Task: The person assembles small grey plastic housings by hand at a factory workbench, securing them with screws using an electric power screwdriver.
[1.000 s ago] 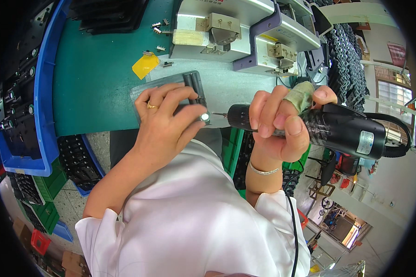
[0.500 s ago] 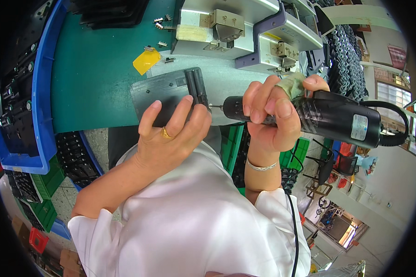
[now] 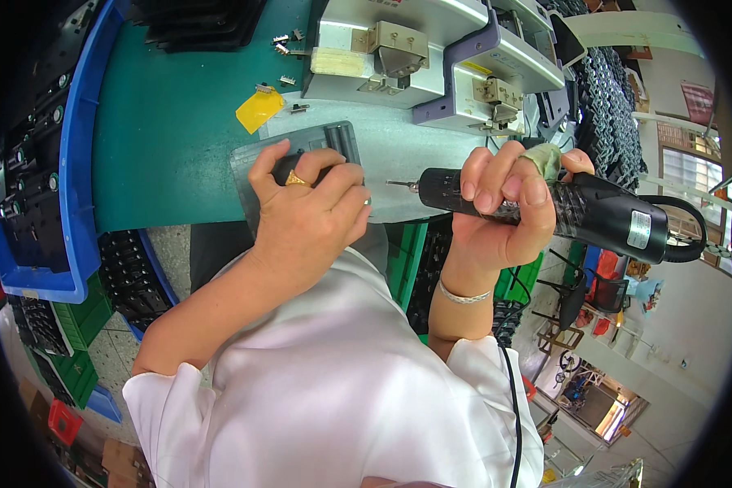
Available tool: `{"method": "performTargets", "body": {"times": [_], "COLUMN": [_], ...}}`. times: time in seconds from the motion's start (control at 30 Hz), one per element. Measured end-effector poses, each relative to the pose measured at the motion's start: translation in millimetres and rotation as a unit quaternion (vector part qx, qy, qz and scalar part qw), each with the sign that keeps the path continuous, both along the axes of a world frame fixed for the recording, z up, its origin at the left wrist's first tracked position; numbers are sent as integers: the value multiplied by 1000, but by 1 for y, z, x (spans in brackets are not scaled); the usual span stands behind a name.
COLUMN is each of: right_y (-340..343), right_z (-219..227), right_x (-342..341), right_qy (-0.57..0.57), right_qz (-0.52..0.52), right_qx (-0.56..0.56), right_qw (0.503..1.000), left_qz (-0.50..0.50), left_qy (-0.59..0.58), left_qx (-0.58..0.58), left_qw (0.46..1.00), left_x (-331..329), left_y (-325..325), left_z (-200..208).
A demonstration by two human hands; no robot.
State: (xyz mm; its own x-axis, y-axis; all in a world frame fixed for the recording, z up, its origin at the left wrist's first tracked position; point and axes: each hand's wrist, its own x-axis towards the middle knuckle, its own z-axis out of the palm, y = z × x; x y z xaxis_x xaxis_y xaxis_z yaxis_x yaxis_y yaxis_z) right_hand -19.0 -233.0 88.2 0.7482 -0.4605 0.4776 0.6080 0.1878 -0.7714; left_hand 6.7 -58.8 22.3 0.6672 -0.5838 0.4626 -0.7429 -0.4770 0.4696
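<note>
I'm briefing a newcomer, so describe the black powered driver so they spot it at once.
From the green bench, look right to the person's right hand. The hand grips the black powered driver, held nearly sideways. Unlike the boxy silver machines beyond it, it is cylindrical, with a thin metal bit pointing left and a white label near its right end.

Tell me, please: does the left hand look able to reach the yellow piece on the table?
Probably yes: the yellow piece lies just beyond the left hand, and only the edge of the flat grey plate seems to lie between them.
</note>
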Motion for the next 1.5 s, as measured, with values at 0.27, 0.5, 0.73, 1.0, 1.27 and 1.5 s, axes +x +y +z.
{"method": "performTargets", "body": {"times": [0.27, 0.5, 0.73, 1.0, 1.27, 1.5], "right_y": [-7, -2, 12, 21, 23, 25], "right_z": [-2, 2, 3, -9, -12, -16], "right_x": [-4, -5, -1, 7, 6, 9], "right_qy": [-10, 14, 49, 59, 72, 74], "right_qz": [-14, -24, 40, 53, 38, 54], "right_qx": [2, 40, 17, 1, -31, -78], "right_qw": [1000, 999, 998, 997, 996, 993], "left_qz": [14, -21, 9, 8, 5, 13], "left_qy": [-40, -12, -128, -128, -124, -121], "left_qx": [76, 38, 65, 46, 39, 29], "left_qw": [996, 999, 990, 991, 991, 992], "left_x": [-3, 2, -13, -10, -11, -9], "left_y": [-9, 8, 26, 26, 28, 25], "left_z": [6, 3, -18, -23, -27, -26]}}
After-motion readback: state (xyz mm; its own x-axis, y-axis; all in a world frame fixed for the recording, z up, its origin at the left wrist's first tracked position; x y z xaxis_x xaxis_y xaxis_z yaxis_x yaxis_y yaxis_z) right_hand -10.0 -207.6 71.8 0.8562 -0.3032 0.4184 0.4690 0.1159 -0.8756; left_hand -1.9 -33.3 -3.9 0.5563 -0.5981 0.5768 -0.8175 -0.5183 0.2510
